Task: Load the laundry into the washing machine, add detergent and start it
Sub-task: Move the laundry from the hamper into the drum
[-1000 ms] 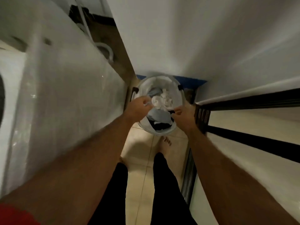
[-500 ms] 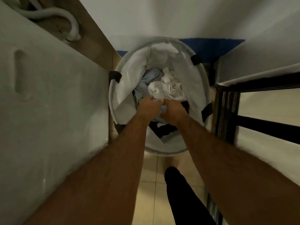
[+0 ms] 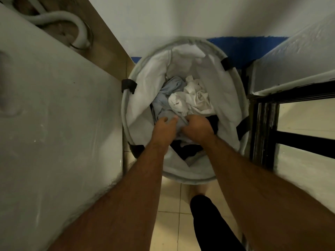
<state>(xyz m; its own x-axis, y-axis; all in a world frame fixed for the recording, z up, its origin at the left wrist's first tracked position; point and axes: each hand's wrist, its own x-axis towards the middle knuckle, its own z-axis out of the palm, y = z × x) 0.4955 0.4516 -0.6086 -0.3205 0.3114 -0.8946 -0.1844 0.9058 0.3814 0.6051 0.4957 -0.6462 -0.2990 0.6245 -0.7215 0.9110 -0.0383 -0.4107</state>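
Head view looks straight down into the laundry basket [image 3: 143, 98], which stands on the tiled floor [image 3: 170, 211] with its far rim against the wall [image 3: 181, 17]. Both my hands are down inside it. My left hand [image 3: 164, 131] has its fingers [image 3: 174, 120] curled into the pale grey-blue garment [image 3: 163, 100], and my right hand [image 3: 198, 128] is bunched on the same cloth just beside it, knuckles up, gripping. The two hands nearly touch. A crumpled white garment [image 3: 192, 98] lies just beyond my fingertips toward the far side of the basket, and a dark garment [image 3: 186, 151] lies under my wrists at the near side.

Room is tight. The washing machine's side panel [image 3: 58, 133] runs along the basket's left rim, almost touching it, and a dark metal frame [image 3: 262, 131] stands close to the right rim. A grey hose [image 3: 79, 28] curls behind the machine at the far left. The only open floor is the narrow strip at the near edge, where my dark-trousered leg [image 3: 210, 223] stands.
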